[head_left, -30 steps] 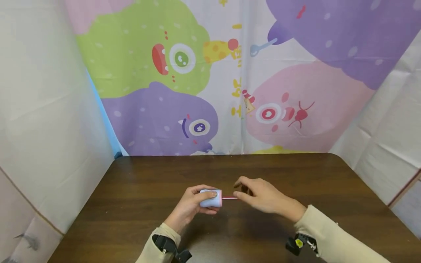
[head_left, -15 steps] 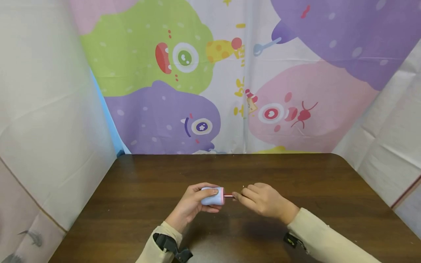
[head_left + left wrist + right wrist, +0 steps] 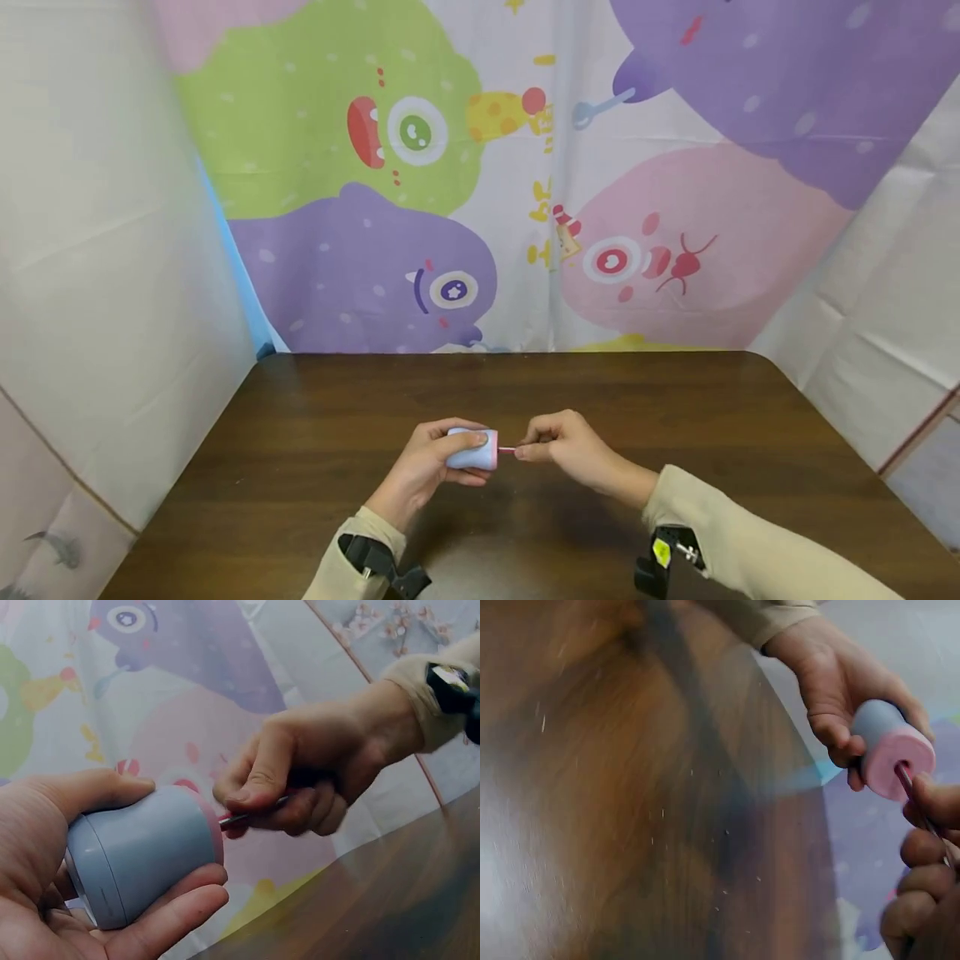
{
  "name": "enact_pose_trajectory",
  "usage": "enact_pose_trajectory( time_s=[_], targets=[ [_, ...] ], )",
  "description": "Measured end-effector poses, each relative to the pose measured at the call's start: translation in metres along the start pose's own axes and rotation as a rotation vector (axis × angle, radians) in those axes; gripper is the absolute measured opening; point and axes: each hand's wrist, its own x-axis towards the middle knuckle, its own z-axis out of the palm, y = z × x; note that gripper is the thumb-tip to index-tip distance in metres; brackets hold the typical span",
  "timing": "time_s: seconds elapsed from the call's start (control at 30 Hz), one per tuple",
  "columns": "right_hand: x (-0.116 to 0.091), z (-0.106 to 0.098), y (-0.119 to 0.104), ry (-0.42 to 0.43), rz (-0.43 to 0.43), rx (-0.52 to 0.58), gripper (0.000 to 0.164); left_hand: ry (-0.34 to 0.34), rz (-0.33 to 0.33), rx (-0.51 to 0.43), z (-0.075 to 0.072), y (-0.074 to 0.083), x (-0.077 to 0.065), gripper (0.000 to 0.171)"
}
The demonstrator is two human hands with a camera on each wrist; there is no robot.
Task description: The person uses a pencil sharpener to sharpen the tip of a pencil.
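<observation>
In the head view my left hand (image 3: 412, 475) grips a light blue pencil sharpener (image 3: 467, 451), shaped like a small barrel and lying on its side above the table. Its thumb presses on top of the barrel while other fingers pass underneath. The pink end face (image 3: 883, 766) has a round hole, seen in the right wrist view. A thin dark red pencil (image 3: 506, 451) enters that hole; its tip is hidden inside. Close to the pink end, my right hand (image 3: 576, 450) pinches the pencil between thumb and fingers. The left wrist view shows the sharpener's blue body (image 3: 154, 844) large.
Beneath both hands lies a dark brown wooden table (image 3: 337, 400). A cartoon-printed curtain (image 3: 517, 317) hangs behind its far edge, with pale cloth (image 3: 112, 250) at the sides. Each wrist wears a black camera mount (image 3: 382, 565).
My right hand has gone from loosened fingers to a pinch on the pencil, and its wrist has turned. Less pencil shows between that hand and the sharpener. The left hand keeps its grip.
</observation>
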Motion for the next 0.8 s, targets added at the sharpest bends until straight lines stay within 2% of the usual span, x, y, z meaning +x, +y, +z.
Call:
enact_pose_trajectory(
  time_s=[0.1, 0.2, 0.3, 0.37, 0.47, 0.6, 0.73, 0.8],
  targets=[
    [0.006, -0.006, -0.004, -0.126, 0.305, 0.221, 0.019, 0.006, 0.003, 0.012, -0.001, 0.000, -0.002, 0.025],
    [0.011, -0.014, -0.006, -0.254, 0.535, 0.379, 0.019, -0.004, 0.008, 0.016, -0.001, -0.002, -0.001, 0.025],
    [0.015, -0.020, -0.005, -0.348, 0.653, 0.444, 0.019, -0.016, 0.010, 0.016, 0.000, -0.005, 0.002, 0.023],
    [0.016, -0.021, -0.004, -0.375, 0.666, 0.436, 0.019, -0.025, 0.008, 0.016, 0.000, -0.007, 0.004, 0.021],
    [0.016, -0.022, -0.003, -0.363, 0.607, 0.380, 0.020, -0.033, 0.000, 0.011, -0.002, -0.009, 0.005, 0.019],
    [0.015, -0.024, -0.005, -0.348, 0.391, 0.199, 0.022, -0.033, -0.009, -0.012, -0.005, -0.010, 0.005, 0.016],
    [0.010, -0.032, -0.009, -0.305, 0.080, -0.116, 0.025, -0.051, -0.013, -0.032, -0.006, -0.009, 0.004, 0.013],
    [0.003, -0.036, -0.008, -0.234, -0.141, -0.309, 0.027, -0.064, -0.010, -0.034, -0.005, -0.008, 0.004, 0.012]
  ],
)
